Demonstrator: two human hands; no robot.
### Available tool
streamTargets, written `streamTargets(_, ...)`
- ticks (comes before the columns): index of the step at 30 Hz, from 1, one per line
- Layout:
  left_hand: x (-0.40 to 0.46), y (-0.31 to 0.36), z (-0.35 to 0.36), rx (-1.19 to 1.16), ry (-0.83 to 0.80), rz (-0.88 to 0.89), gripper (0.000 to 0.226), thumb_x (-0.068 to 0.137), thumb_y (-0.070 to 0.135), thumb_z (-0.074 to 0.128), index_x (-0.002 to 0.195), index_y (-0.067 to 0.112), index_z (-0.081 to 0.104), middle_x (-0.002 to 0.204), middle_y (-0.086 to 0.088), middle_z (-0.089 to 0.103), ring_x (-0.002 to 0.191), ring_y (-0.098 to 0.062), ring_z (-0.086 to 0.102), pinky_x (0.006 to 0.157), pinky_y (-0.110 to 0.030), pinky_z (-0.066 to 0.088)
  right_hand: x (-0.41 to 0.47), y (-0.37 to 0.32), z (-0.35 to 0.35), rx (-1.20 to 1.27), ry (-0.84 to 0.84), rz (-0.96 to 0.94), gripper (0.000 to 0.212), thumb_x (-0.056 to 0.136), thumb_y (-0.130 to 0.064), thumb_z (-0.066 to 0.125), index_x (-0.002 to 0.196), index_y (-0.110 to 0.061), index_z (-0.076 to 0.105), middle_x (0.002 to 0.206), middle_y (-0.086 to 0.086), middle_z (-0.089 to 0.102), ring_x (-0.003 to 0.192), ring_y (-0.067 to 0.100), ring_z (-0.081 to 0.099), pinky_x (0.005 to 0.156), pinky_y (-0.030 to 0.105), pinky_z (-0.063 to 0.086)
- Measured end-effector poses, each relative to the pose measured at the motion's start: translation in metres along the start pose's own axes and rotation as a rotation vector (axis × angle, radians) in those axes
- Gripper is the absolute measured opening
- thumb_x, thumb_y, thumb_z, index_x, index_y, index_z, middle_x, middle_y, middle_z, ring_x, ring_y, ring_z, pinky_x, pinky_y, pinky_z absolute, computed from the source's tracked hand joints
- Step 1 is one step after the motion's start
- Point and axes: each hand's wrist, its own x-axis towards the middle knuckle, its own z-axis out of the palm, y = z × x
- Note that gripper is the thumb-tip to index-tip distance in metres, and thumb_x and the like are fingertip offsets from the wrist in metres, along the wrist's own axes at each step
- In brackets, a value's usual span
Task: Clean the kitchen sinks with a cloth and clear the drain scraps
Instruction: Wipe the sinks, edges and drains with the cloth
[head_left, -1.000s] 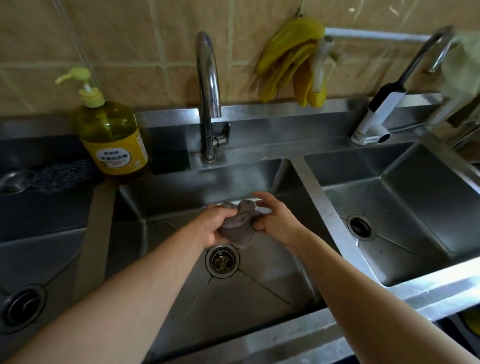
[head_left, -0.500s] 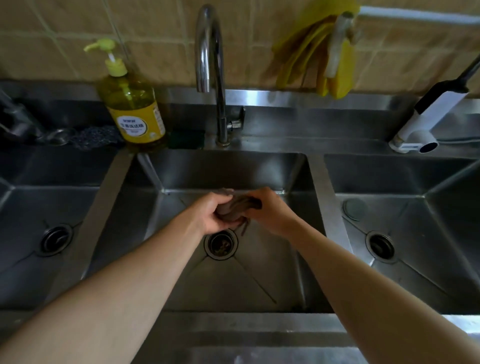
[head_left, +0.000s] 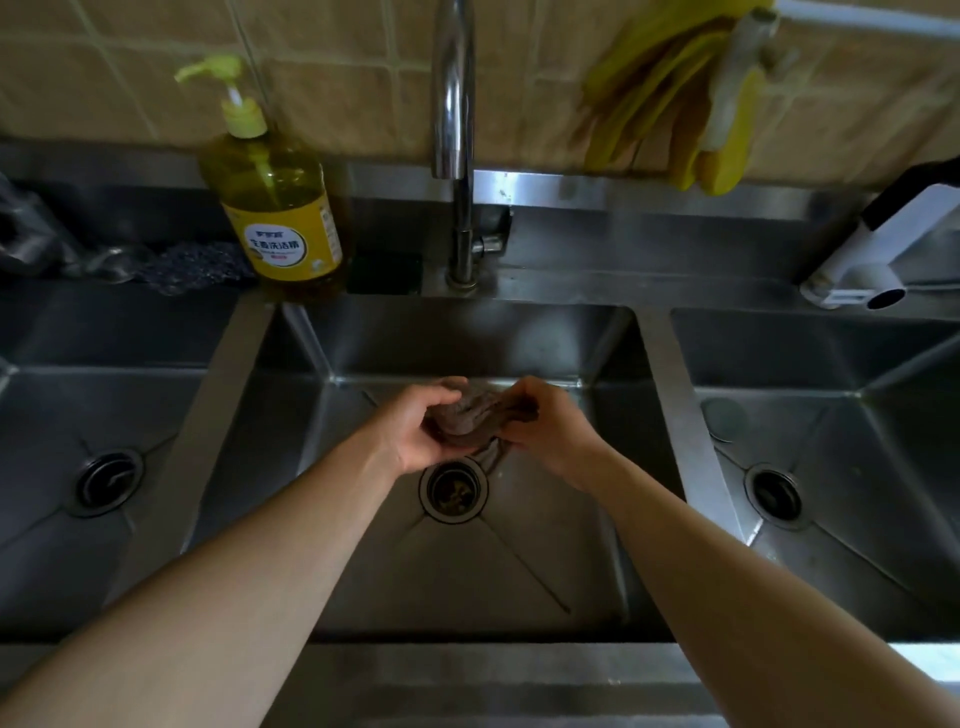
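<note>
Steel kitchen counter with three sinks in a row, middle sink (head_left: 519, 571) under the tall tap (head_left: 454, 130); yellow soap bottle (head_left: 278, 208) at the back; left hand (head_left: 415, 431) and right hand (head_left: 550, 431) both squeezing a bunched grey cloth (head_left: 472, 415), just above the drain (head_left: 453, 489) with scraps inside

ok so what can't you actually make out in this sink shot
- Cloth, head view: bunched between left hand and right hand, so its full shape is hidden.
- Middle drain: something lies in it, too small and dark to identify.
- Tap: spout cut off by the top edge.
- Dark object at far left: cut off by the edge and blurred.
- Soap bottle: label print too small to read.
</note>
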Motion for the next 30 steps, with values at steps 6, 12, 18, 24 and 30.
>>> streamTargets(6, 0.008, 0.016, -0.005, 0.144, 0.109, 0.097, 0.037, 0.088, -0.012, 0.047, 0.113, 0.015, 0.048, 0.101, -0.014, 0.056, 0.084, -0.027, 0.057, 0.071, -0.043, 0.05, -0.002, -0.012, 0.008, 0.089, 0.053, 0.043, 0.035, 0.077, 0.008, 0.068, 0.088, -0.023, 0.056, 0.079, -0.006, 0.064, 0.068, 0.008, 0.065, 0.06, 0.02, 0.053)
streamTargets(12, 0.015, 0.02, -0.001, 0.119, 0.149, 0.133, 0.034, 0.087, -0.015, 0.045, 0.108, 0.011, 0.049, 0.105, -0.017, 0.056, 0.09, -0.028, 0.057, 0.08, -0.041, 0.046, -0.004, -0.025, -0.005, 0.141, -0.151, 0.053, 0.069, 0.072, 0.009, 0.071, 0.131, -0.018, 0.047, 0.11, 0.002, 0.059, 0.103, 0.016, 0.06, 0.088, 0.029, 0.054)
streamTargets(18, 0.011, 0.015, 0.006, 0.054, 0.035, 0.043, 0.02, 0.091, -0.007, 0.043, 0.109, 0.0, 0.051, 0.107, -0.017, 0.06, 0.089, -0.025, 0.061, 0.084, -0.036, 0.046, 0.003, -0.019, -0.014, 0.092, -0.054, 0.045, 0.03, 0.079, -0.001, 0.07, 0.103, -0.019, 0.063, 0.099, 0.003, 0.069, 0.09, 0.015, 0.066, 0.083, 0.027, 0.055)
streamTargets(24, -0.003, 0.007, 0.008, 0.231, -0.127, -0.145, 0.028, 0.099, 0.026, 0.038, 0.115, 0.008, 0.053, 0.107, -0.018, 0.063, 0.092, -0.031, 0.063, 0.085, -0.042, 0.051, 0.009, -0.015, -0.026, 0.058, 0.049, -0.051, 0.022, 0.08, -0.002, 0.07, 0.093, -0.018, 0.064, 0.093, 0.008, 0.069, 0.091, 0.025, 0.067, 0.087, 0.04, 0.055)
streamTargets(30, -0.006, 0.011, 0.011, 0.086, 0.068, -0.004, 0.015, 0.094, 0.006, 0.044, 0.105, 0.01, 0.053, 0.099, -0.016, 0.061, 0.089, -0.028, 0.06, 0.088, -0.043, 0.048, 0.002, -0.016, -0.033, -0.016, -0.032, -0.076, 0.011, 0.083, -0.016, 0.069, 0.091, -0.023, 0.064, 0.086, -0.005, 0.067, 0.084, 0.011, 0.064, 0.081, 0.025, 0.053)
